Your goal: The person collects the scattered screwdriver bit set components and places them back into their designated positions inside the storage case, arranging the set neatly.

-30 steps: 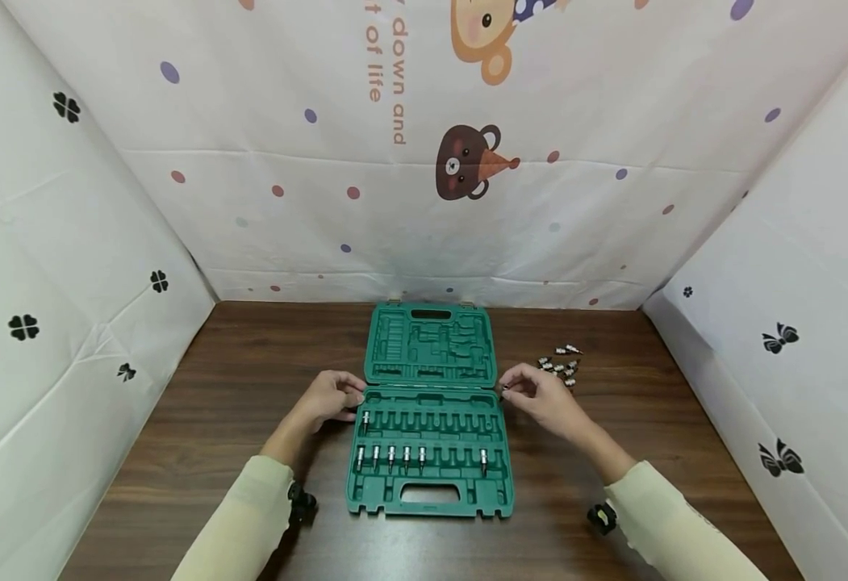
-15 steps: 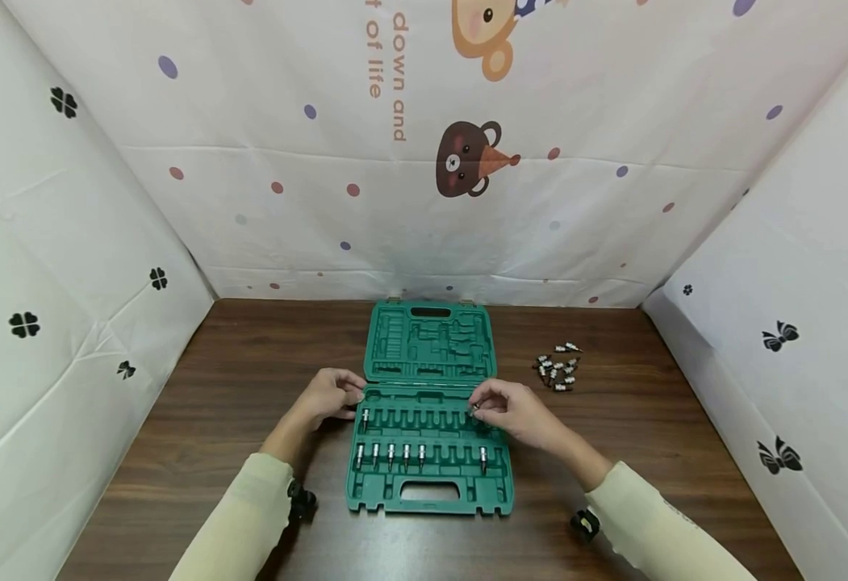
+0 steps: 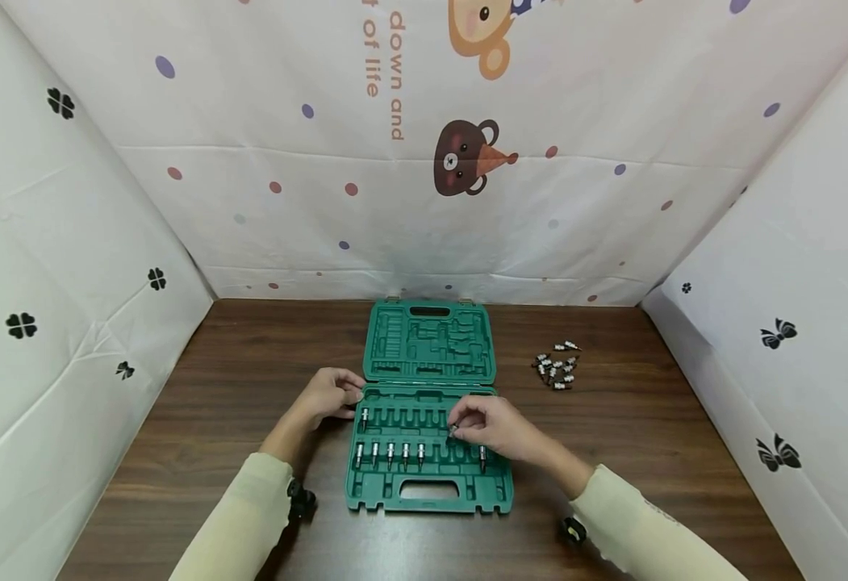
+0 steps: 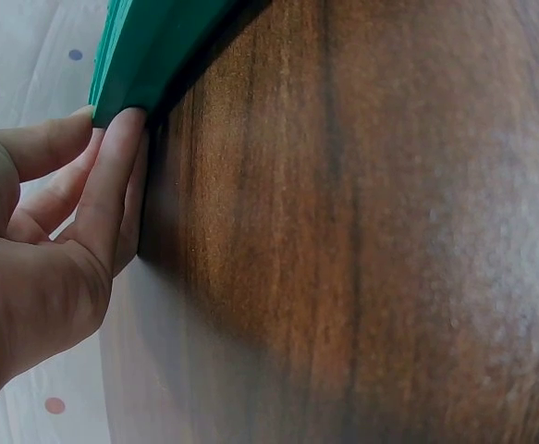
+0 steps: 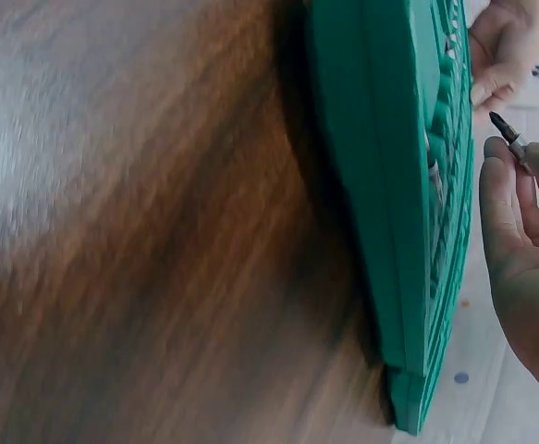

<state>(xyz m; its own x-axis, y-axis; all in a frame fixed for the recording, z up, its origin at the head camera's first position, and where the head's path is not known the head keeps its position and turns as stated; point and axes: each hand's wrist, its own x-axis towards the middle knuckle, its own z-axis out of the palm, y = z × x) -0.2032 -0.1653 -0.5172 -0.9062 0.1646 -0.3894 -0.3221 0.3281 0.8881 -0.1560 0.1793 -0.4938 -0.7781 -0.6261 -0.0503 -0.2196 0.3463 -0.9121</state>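
With my right hand I am pinching one driver bit by its silver socket end, between thumb and fingers, leaving the dark tip free. The bit is hovering over the lower tray of the open green case; which slot it is facing, I cannot tell. With my left hand I am gripping the case's left edge, thumb uppermost, which should be steadying it. Six seated bits are lying in the lower row, and a single bit is occupying the upper row's left end. The loose bits are lying on the table to the right. For good seating, I should be matching the seated bits' direction, silver end toward the lid, then pressing flat; an angled bit could be catching on the slot wall.
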